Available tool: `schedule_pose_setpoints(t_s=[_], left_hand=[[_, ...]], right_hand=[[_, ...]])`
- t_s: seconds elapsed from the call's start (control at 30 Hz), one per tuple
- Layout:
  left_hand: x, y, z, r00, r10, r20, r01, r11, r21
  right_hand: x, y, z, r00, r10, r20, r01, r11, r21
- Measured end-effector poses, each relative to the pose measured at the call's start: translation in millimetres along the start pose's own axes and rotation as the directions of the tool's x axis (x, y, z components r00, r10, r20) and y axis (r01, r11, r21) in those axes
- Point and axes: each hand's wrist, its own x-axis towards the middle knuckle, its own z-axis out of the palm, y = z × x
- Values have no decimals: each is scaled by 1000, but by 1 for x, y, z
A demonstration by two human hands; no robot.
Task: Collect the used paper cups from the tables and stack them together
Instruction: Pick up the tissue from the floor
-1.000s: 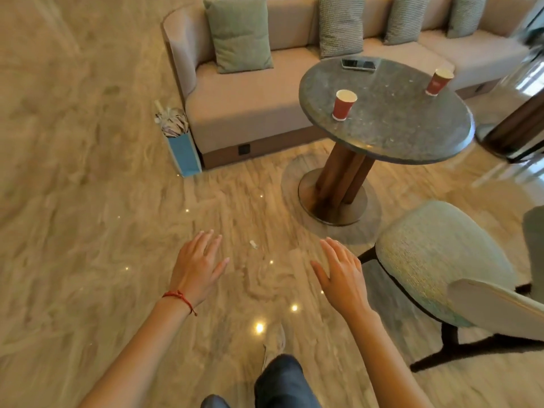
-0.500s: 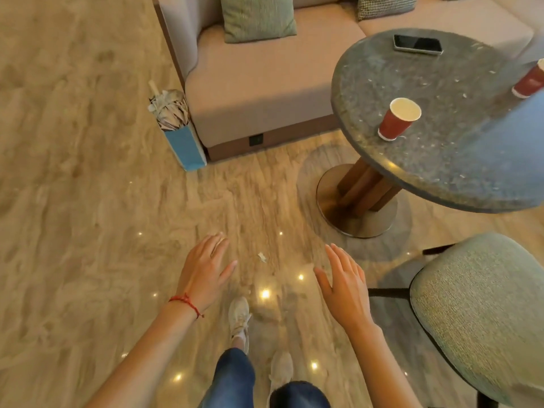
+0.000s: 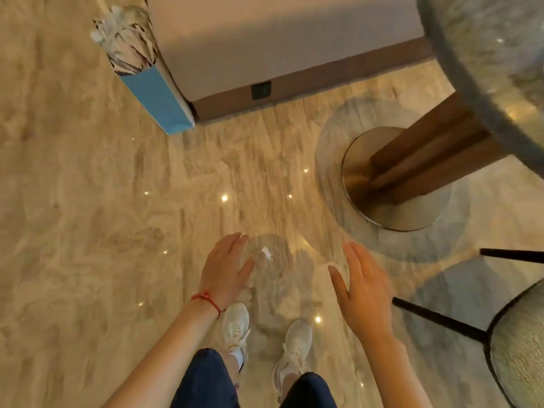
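Marble floor [image 3: 88, 216] underfoot, widest open stretch to the left and ahead; sofa base [image 3: 294, 54] across the top, blue paper bag [image 3: 159, 98] leaning at its left corner; round stone table [image 3: 485, 69] overhanging at upper right on a wood pedestal with a metal foot [image 3: 397, 184]; chair [image 3: 518, 348] with dark legs crowding the lower right. No paper cups in view, so no telling where they lie relative to the hands. Left hand [image 3: 225, 269], red string at the wrist, and right hand [image 3: 363, 290] both held out over the floor, fingers straight and relaxed, grasping nothing; small white scrap [image 3: 266, 252] on the floor between them; white shoes [image 3: 235, 328] below.
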Motion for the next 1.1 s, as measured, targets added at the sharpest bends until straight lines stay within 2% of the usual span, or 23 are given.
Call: schedule_pose_setpoints(t_s=[0.13, 0.27, 0.4, 0.63, 0.93, 1.03, 1.1], left_hand=[[45, -38, 85, 992, -129, 5, 128, 980, -152], [83, -73, 169, 950, -309, 28, 301, 894, -332], [107, -95, 230, 889, -444, 113, 448, 788, -422], [162, -135, 324, 774, -626, 91, 582, 649, -489], [182, -138, 373, 733, -680, -14, 595, 651, -471], [180, -140, 377, 746, -662, -73, 533, 659, -532], [178, -140, 372, 721, -693, -29, 513, 561, -650]], right_hand=[[41, 43, 76, 999, -48, 3, 48, 998, -41], [70, 81, 150, 995, -89, 46, 93, 991, -96], [87, 112, 201, 994, -99, 55, 104, 990, -93], [124, 157, 295, 982, -189, 13, 189, 975, -115], [138, 164, 327, 980, -198, 35, 200, 978, -61], [137, 163, 327, 978, -206, 11, 206, 977, -51], [137, 163, 327, 978, -205, 30, 206, 978, -42]])
